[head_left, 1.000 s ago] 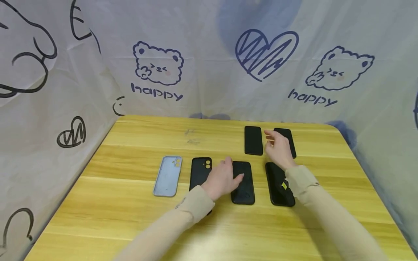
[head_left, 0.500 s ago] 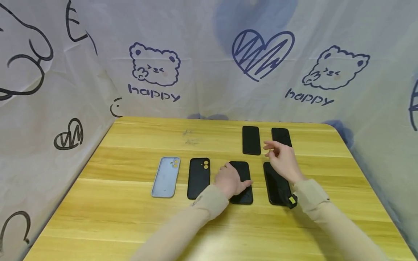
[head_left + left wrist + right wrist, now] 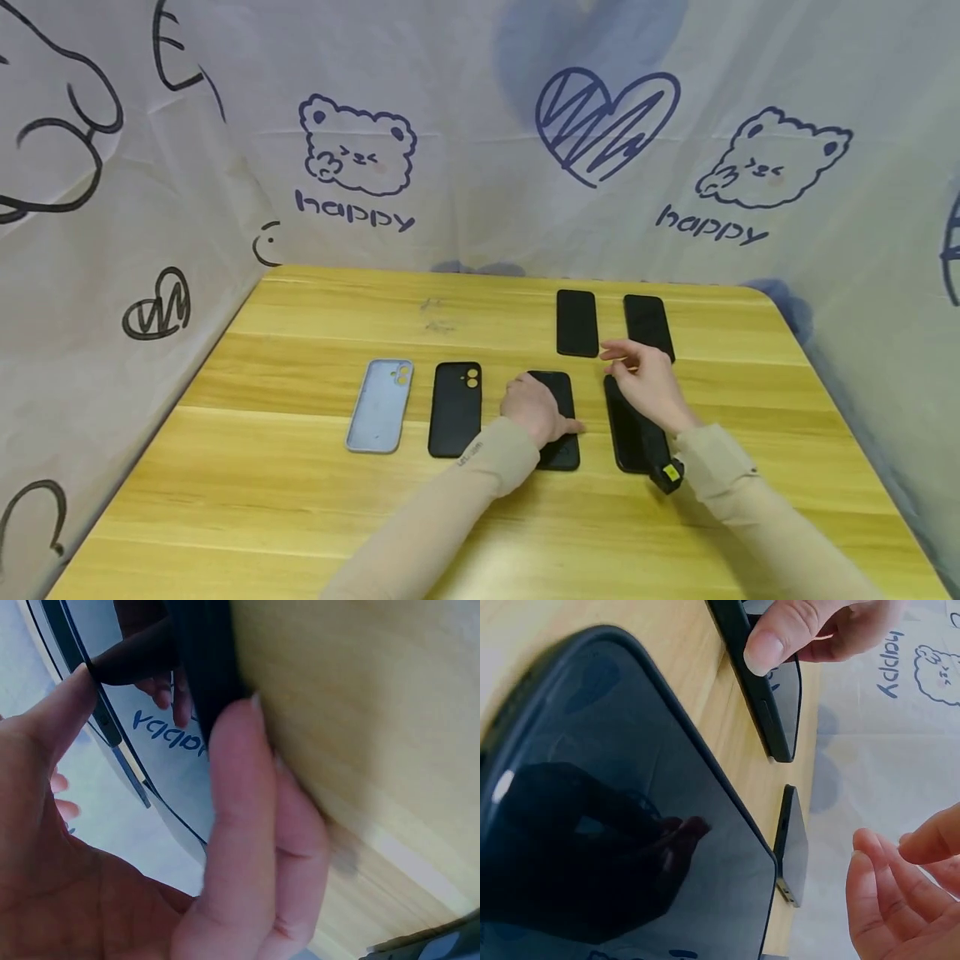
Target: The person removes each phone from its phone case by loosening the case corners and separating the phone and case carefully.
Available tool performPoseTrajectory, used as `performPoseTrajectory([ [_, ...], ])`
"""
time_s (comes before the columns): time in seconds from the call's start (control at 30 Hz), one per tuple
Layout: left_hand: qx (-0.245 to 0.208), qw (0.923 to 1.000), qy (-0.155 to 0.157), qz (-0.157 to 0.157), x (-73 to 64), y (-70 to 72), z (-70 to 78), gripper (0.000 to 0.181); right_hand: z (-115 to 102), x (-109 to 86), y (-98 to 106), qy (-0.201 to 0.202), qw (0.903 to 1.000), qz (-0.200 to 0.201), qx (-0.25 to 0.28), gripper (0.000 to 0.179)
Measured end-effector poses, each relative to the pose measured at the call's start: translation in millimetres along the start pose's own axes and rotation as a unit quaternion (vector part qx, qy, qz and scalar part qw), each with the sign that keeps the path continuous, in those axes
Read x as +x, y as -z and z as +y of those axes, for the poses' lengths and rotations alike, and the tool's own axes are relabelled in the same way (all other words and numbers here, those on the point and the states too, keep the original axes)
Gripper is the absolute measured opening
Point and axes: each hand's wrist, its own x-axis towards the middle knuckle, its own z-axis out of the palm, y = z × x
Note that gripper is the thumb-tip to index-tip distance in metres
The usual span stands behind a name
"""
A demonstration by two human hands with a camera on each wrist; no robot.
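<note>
My left hand [image 3: 531, 407] grips a black phone [image 3: 564, 454] by its two long sides. In the left wrist view the thumb presses one edge of the phone [image 3: 202, 660] and the fingertips [image 3: 234, 739] hold the other. The right wrist view shows the thick black rim of this phone [image 3: 765, 712], like a case. Over the upper end of another black phone [image 3: 633, 437], my right hand [image 3: 645, 379] hovers with loosely curled fingers and holds nothing. That phone [image 3: 615, 810] lies screen up, also with a thick black rim, and mirrors the hand.
To the left lie a light blue phone case [image 3: 378, 408] and a black phone case [image 3: 454, 412], insides up. Two black phones [image 3: 577, 323] lie farther back. A printed cloth [image 3: 480, 150] hangs behind the wooden table [image 3: 300, 517].
My left hand has moved right from beside the black case onto the phone and taken hold of it. The right hand has drawn back toward me from the rear phones.
</note>
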Motion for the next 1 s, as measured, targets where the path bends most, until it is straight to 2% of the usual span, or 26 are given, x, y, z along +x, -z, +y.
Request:
performPoseTrajectory([
  [0.2,-0.023,0.9996,0.004,-0.013,0.2,7.4,-8.0,0.108,1.8,-0.3,-1.7,0.001,0.9999,0.002,0.014,0.036],
  [0.3,-0.040,0.9990,-0.005,-0.022,2.3,8.5,-13.3,0.102,3.6,-0.6,-2.0,0.003,0.9998,0.004,0.021,0.036],
  [0.53,-0.098,0.9943,-0.027,-0.031,3.3,4.6,-19.5,0.100,4.7,-1.4,-2.5,0.004,0.9993,0.010,0.036,0.035],
  [0.67,-0.124,0.9917,-0.022,-0.029,1.4,1.7,-19.2,0.105,3.8,-2.0,-1.6,0.004,0.9989,0.016,0.045,0.034],
  [0.8,-0.163,0.9861,-0.019,-0.025,-0.8,0.2,-18.5,0.113,2.6,-2.7,-0.6,0.006,0.9978,0.033,0.058,0.033],
  [0.9,-0.191,0.9807,-0.030,-0.030,-0.1,-1.0,-19.5,0.114,2.9,-3.0,-0.3,0.005,0.9959,0.050,0.075,0.032],
  [1.0,-0.219,0.9736,-0.045,-0.048,1.7,-2.5,-23.3,0.115,3.1,-4.2,-0.5,-0.002,0.9940,0.056,0.094,0.031],
])
